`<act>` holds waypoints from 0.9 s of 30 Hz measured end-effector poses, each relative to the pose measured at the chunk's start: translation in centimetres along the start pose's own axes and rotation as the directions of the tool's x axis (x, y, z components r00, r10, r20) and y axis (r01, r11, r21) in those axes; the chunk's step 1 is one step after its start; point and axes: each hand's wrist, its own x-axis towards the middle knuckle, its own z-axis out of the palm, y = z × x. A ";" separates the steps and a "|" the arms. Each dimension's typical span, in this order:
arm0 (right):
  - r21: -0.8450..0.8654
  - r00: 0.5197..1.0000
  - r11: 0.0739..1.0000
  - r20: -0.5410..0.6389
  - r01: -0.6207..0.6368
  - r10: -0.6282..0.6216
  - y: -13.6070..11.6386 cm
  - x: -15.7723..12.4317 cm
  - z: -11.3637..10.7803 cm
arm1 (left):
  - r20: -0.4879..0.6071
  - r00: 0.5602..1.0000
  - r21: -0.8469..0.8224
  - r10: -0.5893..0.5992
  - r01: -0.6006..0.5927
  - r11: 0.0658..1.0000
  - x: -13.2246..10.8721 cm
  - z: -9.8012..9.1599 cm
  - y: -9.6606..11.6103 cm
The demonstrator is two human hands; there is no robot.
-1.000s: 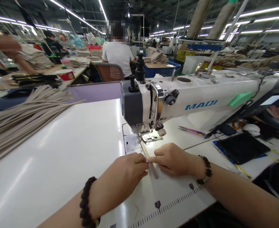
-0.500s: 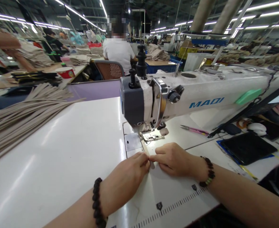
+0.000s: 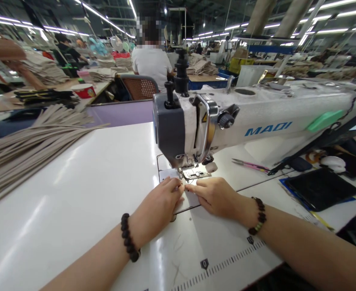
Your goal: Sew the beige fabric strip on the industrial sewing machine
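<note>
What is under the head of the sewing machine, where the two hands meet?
Under the sewing machine head, the lit metal presser foot shows. The left hand and right hand meet fingertip to fingertip before it; whatever they pinch is covered by the fingers.

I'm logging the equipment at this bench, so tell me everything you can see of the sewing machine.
The sewing machine is an off-white industrial model with blue MAQI lettering, a grey end cover, a chrome guard, black knobs on top and a green tab on its arm. It stands on the white table. Left hand and right hand meet just before its lit needle plate.
</note>
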 end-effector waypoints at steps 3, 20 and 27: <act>-0.003 1.000 1.000 -0.010 -0.028 0.028 -0.1 0.2 0.1 | -0.010 1.000 -0.006 -0.026 0.026 1.000 0.1 0.1 -0.4; -0.025 0.999 0.999 -0.013 -0.041 0.040 -0.3 0.4 0.0 | -0.035 0.997 0.021 -0.074 0.075 0.997 0.4 -0.2 -1.1; -0.018 0.999 0.999 -0.012 -0.046 0.046 -0.3 0.4 0.1 | -0.102 0.993 0.015 -0.053 0.055 0.998 0.3 0.0 -1.2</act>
